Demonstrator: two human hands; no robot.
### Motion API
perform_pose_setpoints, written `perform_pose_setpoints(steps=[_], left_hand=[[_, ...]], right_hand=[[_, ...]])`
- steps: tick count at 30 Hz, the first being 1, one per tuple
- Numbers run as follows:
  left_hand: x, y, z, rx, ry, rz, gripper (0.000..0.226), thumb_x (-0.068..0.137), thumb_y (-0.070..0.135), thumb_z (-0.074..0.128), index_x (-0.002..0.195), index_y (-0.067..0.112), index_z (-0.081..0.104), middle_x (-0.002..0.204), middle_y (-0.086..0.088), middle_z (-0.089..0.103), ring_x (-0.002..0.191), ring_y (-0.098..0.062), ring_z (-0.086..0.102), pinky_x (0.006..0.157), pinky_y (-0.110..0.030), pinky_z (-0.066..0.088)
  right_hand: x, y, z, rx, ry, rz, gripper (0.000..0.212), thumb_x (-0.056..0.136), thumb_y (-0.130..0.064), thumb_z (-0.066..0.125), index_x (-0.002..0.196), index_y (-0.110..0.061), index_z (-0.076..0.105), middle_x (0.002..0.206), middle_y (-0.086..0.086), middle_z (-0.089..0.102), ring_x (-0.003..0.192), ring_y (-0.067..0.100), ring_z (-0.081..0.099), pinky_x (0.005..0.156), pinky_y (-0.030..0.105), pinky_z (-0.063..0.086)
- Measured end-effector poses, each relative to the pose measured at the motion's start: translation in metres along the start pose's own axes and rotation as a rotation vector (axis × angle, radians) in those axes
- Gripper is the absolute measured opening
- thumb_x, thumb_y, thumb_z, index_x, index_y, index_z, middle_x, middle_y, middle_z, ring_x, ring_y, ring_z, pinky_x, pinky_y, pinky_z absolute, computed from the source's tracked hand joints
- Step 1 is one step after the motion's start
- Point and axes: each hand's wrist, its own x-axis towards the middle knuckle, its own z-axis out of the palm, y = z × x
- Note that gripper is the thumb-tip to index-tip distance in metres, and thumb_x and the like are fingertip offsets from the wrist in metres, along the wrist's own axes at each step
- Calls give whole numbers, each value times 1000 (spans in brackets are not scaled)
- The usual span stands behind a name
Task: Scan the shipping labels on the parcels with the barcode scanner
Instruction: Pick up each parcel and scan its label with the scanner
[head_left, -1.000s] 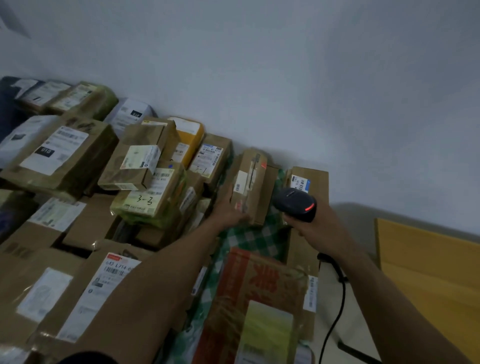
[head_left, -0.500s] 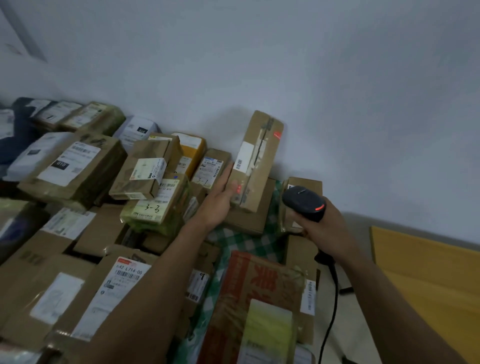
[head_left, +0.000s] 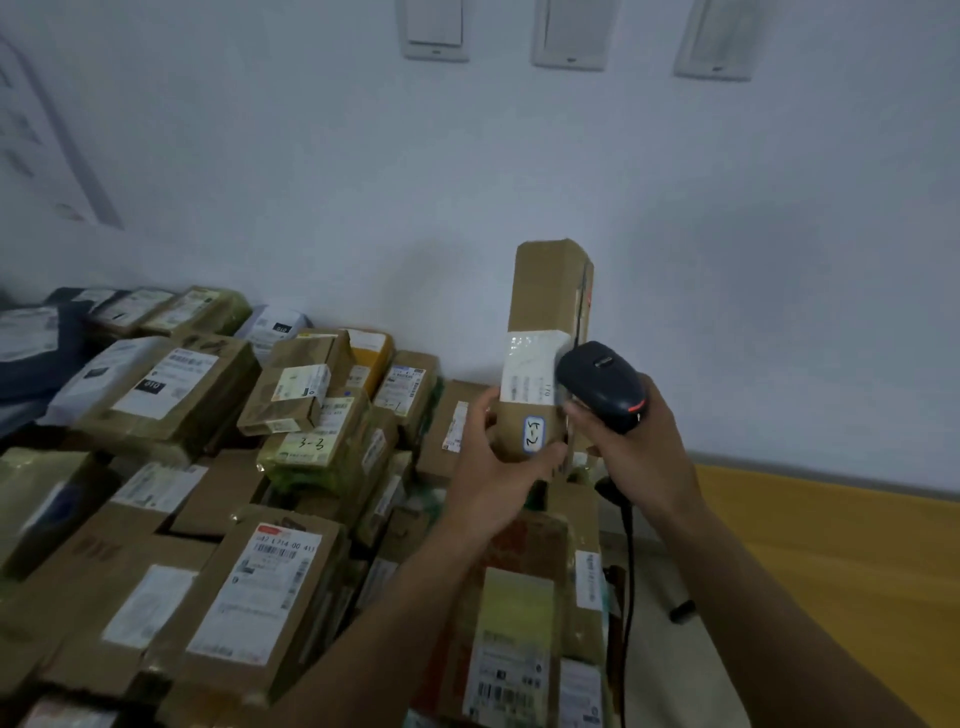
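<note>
A: Which step is the person on?

B: Mid-scan on one parcel. The left hand (head_left: 498, 467) holds a tall carton (head_left: 550, 291) upright by its lower end, fingers (head_left: 545, 458) curled round it. It's raised above the pile of parcels (head_left: 208, 467), w/ the shipping label (head_left: 530, 369) facing the person.

A: Scanner?

B: The right hand (head_left: 639, 457) grips the barcode scanner (head_left: 602, 384), fingers wrapped on the handle. Its head sits just beside the label's right edge. No beam shows on the label, so prob. not read yet.

A: Next?

B: Likely draw the scanner back, aim square at the barcode, hold the carton steady, then pull the trigger. The tape over the label looks glossy, so glare could spoil the read.
</note>
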Motion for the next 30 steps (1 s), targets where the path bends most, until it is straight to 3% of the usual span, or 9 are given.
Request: perform_pose_setpoints(steps=[4, 8, 12, 16, 19, 21, 23, 26, 30], left_hand=[[-25, 2, 8, 7, -122, -24, 78, 85, 43, 83, 142, 57, 31, 131, 26, 59, 113, 6, 63, 98, -36, 58], [-39, 13, 5, 5, -168, -63, 68, 84, 76, 65, 142, 65, 30, 134, 21, 64, 120, -12, 67, 106, -54, 49], [-44, 26, -6, -236, -223, -91, 59, 97, 45, 58, 151, 45, 34, 135, 1, 68, 119, -27, 69, 97, -54, 56], [-50, 25, -17, -224, -276, -64, 81, 90, 44, 76, 156, 50, 30, 141, -1, 64, 127, -30, 64, 100, -56, 54], [-56, 29, -19, -139, -219, -20, 93, 82, 39, 85, 154, 58, 30, 139, 9, 62, 131, -15, 59, 98, -48, 59], [-57, 31, -21, -96, -164, 26, 95, 83, 27, 84, 157, 53, 30, 139, 11, 59, 124, -9, 60, 86, -35, 62], [-57, 31, -24, -48, -116, 61, 93, 86, 21, 84, 157, 51, 32, 140, 13, 59, 120, -5, 63, 80, -24, 61], [-56, 33, -31, 64, -56, 103, 89, 84, 28, 86, 154, 53, 37, 132, 23, 64, 114, 4, 64, 84, -21, 58], [-46, 44, -48, 150, -37, 93, 88, 76, 35, 91, 150, 51, 45, 133, 21, 64, 115, 1, 63, 82, -16, 58]], right_hand=[[-19, -2, -7, 161, -7, 3, 67, 71, -24, 95, 128, -23, 61, 121, 1, 74, 110, 24, 74, 91, 55, 61], [-28, -9, -16, 198, -34, 5, 69, 71, -10, 92, 132, -20, 61, 120, 4, 76, 107, 24, 75, 81, 39, 63], [-36, -14, -23, 264, -43, 73, 55, 82, -4, 84, 131, -15, 62, 107, 11, 79, 96, 34, 77, 72, 40, 61], [-45, -17, -24, 278, -105, 87, 56, 77, -14, 85, 128, -11, 63, 108, 13, 79, 95, 35, 78, 75, 43, 60], [-50, -24, -23, 238, -81, 69, 43, 86, -7, 82, 125, -14, 65, 102, 6, 80, 91, 29, 78, 70, 39, 60], [-52, -26, -22, 156, -50, 27, 39, 89, -8, 80, 121, -24, 66, 93, -6, 78, 82, 14, 76, 65, 30, 59], [-54, -28, -20, 85, -56, -38, 39, 90, -15, 80, 119, -35, 64, 100, -12, 76, 87, 6, 73, 71, 29, 59], [-56, -26, -20, 37, -76, -74, 38, 91, -18, 80, 120, -34, 63, 109, -11, 75, 100, 10, 73, 80, 35, 59], [-58, -26, -24, -75, -93, -79, 37, 91, -28, 81, 119, -36, 59, 104, -10, 75, 92, 13, 75, 76, 35, 57]])
